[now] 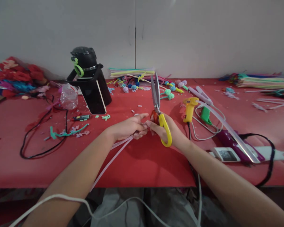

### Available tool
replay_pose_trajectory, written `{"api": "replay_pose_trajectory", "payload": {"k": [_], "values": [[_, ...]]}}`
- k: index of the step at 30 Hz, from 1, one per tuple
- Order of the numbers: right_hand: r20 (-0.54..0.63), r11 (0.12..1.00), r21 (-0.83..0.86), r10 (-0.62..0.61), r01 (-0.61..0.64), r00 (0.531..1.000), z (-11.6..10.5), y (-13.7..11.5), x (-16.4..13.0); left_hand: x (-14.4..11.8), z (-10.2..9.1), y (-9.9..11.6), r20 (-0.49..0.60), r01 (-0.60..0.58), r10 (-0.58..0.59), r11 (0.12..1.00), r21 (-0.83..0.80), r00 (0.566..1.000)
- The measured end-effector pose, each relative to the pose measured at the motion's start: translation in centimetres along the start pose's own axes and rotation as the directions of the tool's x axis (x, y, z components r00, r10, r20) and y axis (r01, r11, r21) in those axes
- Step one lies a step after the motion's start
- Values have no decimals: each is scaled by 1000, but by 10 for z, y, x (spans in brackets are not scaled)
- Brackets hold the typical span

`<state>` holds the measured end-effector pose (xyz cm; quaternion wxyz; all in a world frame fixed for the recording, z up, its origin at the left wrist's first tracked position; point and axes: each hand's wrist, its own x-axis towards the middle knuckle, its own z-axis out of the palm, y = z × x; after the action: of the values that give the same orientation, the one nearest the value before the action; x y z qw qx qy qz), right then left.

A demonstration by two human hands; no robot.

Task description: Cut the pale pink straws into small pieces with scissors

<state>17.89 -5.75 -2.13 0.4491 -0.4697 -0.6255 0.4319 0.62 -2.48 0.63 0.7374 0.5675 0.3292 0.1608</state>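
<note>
My left hand (130, 127) is closed around the ends of a few pale pink pipe cleaners (113, 159), whose long tails hang down toward the table's front edge. In my right hand (162, 127) is a pair of scissors (165, 130) with yellow handles, blades pointing up and away from me. The thumb and fingertips of that hand meet my left fingertips, pinching at the same spot. What lies between the fingertips is too small to make out. Several small cut pieces (133, 111) lie on the red table just beyond my hands.
A phone (92, 96) leans on a black bottle (85, 60) at back left. Pipe cleaner bundles (132, 72) lie along the wall. A yellow glue gun (190, 108) with a long clear stick and a power strip (272, 153) are at right. Cables cross the table and my lap.
</note>
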Motion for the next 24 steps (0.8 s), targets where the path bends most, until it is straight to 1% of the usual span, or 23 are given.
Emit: {"api": "replay_pose_trajectory", "payload": {"k": [4, 7, 11, 15, 20, 24], "values": [[-29, 999, 33, -34, 35, 999, 1, 4, 1, 0, -1, 0, 16, 14, -14, 1000, 6, 1000], [-13, 998, 39, -39, 40, 999, 0, 7, 1, 0, -2, -3, 29, 20, -21, 1000, 5, 999], [1, 999, 15, -49, 49, 999, -1, 3, 0, 2, -5, -7, 55, 15, -14, 1000, -11, 998], [24, 998, 7, -64, 64, 998, 0, 1, -1, 0, -5, -6, 75, 17, -17, 1000, 0, 997], [-16, 996, 8, -89, 89, 996, -2, 4, 1, -5, -2, 2, 2, 9, -9, 998, 61, 1000], [-46, 998, 8, -55, 55, 997, -4, 6, 2, -7, 0, 4, -82, -3, 13, 992, 128, 997]]}}
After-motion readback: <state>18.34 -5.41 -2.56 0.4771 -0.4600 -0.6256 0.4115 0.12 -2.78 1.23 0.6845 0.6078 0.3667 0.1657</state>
